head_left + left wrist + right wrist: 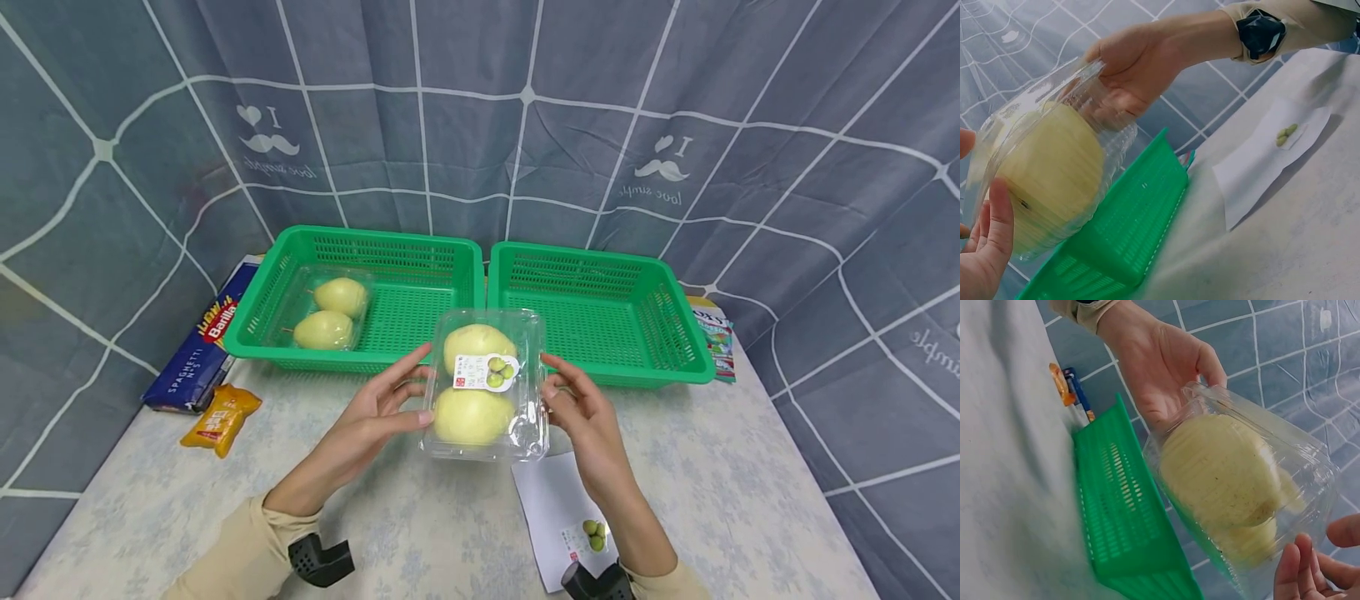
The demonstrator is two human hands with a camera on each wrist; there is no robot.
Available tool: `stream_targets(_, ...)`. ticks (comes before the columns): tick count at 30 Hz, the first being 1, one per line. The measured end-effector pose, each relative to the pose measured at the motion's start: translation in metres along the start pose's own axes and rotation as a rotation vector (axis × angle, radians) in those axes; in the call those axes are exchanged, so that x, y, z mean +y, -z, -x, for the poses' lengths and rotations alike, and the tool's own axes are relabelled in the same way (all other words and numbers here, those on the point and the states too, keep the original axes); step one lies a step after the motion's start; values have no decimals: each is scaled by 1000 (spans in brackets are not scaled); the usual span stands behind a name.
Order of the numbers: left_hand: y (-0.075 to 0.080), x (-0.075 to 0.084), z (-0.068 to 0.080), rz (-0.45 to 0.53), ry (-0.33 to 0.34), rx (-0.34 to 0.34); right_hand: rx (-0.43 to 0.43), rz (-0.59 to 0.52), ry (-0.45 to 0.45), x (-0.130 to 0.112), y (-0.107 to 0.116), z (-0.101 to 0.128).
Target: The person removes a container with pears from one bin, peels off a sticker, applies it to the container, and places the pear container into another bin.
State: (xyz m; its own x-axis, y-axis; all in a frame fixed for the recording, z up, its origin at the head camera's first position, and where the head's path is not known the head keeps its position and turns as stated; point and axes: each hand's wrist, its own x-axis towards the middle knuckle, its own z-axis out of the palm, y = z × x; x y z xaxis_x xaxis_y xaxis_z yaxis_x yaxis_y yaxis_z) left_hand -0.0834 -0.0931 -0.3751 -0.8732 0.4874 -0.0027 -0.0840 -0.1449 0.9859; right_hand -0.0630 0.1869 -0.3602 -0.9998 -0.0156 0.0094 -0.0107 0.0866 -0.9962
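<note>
A clear plastic clamshell box (483, 387) with two yellow-green pears and a small fruit label is held a little above the table, just in front of two green baskets. My left hand (420, 387) grips its left side, thumb low and fingers along the edge. On the opposite side, my right hand (551, 383) grips it with curled fingers. In the left wrist view the box (1047, 169) fills the left half, with the right hand (1129, 62) behind it. From the right wrist, the box (1235, 481) is seen with the left hand (1169, 369) around its far end.
The left green basket (420, 258) holds another clear box of two pears (330, 312); the right green basket (600, 258) has nothing in it. A blue spaghetti box (198, 350) and an orange packet (221, 417) lie at left. A white card (558, 508) lies under my right forearm.
</note>
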Motion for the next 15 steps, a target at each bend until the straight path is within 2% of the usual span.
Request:
stream_targets(7,-2,0,-4,-22,-7,-17,13,25,5,-1,5,-2)
stream_targets(15,-1,0,-8,-11,-38,-42,-16,48,32,-3,11,-5)
